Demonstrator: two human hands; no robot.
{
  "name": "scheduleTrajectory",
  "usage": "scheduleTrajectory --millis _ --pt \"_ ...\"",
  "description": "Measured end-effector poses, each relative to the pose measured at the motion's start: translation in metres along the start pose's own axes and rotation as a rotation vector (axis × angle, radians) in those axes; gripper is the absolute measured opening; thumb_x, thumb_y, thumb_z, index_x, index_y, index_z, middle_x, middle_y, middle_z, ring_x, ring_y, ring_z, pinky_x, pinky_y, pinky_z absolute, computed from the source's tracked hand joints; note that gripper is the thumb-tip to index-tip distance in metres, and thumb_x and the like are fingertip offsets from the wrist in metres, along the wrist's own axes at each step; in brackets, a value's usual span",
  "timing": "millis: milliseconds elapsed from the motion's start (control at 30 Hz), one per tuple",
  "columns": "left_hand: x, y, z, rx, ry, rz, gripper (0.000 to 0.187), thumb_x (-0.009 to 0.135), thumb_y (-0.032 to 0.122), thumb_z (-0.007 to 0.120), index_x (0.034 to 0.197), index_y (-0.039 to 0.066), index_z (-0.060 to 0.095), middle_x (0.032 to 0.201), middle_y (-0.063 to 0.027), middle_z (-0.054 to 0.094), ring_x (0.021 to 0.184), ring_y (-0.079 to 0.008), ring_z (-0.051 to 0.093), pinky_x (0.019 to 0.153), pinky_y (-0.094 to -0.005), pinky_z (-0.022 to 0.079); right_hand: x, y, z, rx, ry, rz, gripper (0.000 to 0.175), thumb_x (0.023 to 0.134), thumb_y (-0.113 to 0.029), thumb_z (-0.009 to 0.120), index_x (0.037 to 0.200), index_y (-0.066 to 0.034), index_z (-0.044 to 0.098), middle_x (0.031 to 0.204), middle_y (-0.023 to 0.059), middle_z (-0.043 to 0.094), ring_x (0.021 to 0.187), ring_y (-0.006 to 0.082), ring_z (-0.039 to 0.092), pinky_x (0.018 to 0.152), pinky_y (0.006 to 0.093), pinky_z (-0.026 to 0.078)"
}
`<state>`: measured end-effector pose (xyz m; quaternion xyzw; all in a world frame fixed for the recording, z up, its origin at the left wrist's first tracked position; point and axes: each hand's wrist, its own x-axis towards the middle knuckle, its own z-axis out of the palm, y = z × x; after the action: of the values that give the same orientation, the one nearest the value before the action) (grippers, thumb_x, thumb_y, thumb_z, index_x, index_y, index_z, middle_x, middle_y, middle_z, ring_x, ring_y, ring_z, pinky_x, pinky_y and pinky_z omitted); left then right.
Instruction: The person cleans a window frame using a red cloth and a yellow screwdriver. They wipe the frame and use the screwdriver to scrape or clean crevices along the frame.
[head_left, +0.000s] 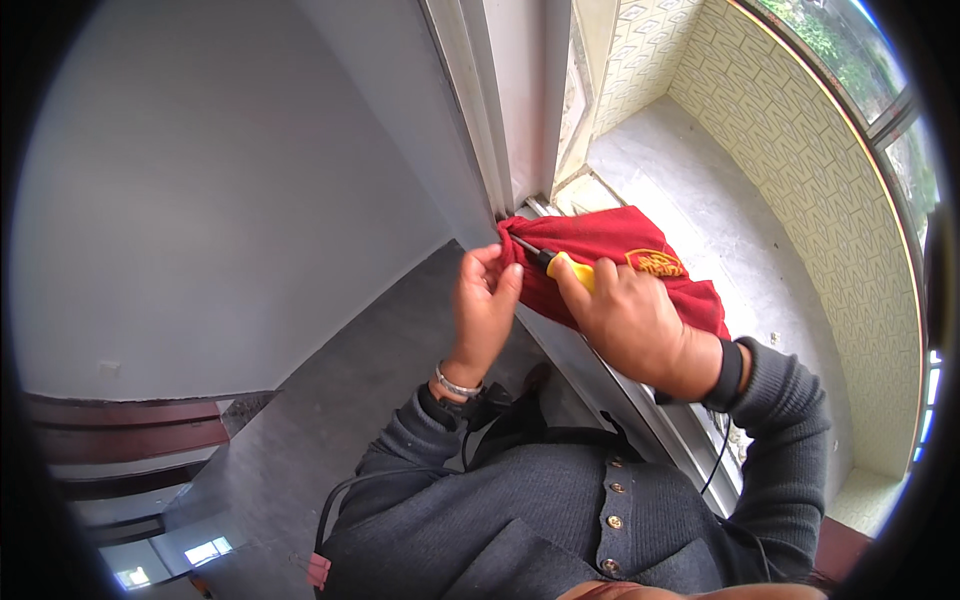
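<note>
A red cloth (600, 229) with a yellow emblem lies over the lower end of a door or window frame (529, 97), at the track. My right hand (634, 319) grips a screwdriver (574, 271) with a yellow and black handle. Its metal shaft points to the upper left, into a fold of the cloth, so the tip is hidden. At the cloth's left edge, my left hand (487, 300) pinches the fabric between thumb and fingers beside the shaft.
The metal sill track (637, 420) runs down to the lower right, past my body. Beyond it lie a pale floor (720, 217) and a patterned tiled wall (795, 150) under windows. A plain wall (225, 187) rises at left. Black cables hang by my sleeves.
</note>
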<state>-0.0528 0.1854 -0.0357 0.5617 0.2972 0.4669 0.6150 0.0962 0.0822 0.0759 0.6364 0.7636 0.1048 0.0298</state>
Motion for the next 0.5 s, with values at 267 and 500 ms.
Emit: scheduleTrajectory --millis 267,500 --pt "-0.027 0.022 -0.006 0.449 -0.328 0.083 0.014 0.085 0.003 0.070 0.099 0.001 0.066 0.088 -0.0105 0.065 0.074 -0.0192 0.065 0.067 -0.0290 0.052 -0.065 0.018 -0.028 0.214 -0.121 -0.015 0.049 0.084 -0.011 0.061 0.132 -0.0050 0.055 0.075 0.0092 0.055 0.058 0.0214 0.060 0.046 0.0344 0.048" --pt "0.008 0.018 -0.004 0.338 0.021 0.025 0.025 0.088 0.002 0.070 0.111 -0.002 0.063 0.088 -0.0092 0.067 0.073 -0.0126 0.064 0.066 -0.0287 0.054 -0.002 0.008 -0.001 0.136 0.011 0.035 0.046 0.089 -0.014 0.060 0.135 -0.0123 0.055 0.080 0.0111 0.058 0.061 0.0249 0.062 0.053 0.0363 0.052"
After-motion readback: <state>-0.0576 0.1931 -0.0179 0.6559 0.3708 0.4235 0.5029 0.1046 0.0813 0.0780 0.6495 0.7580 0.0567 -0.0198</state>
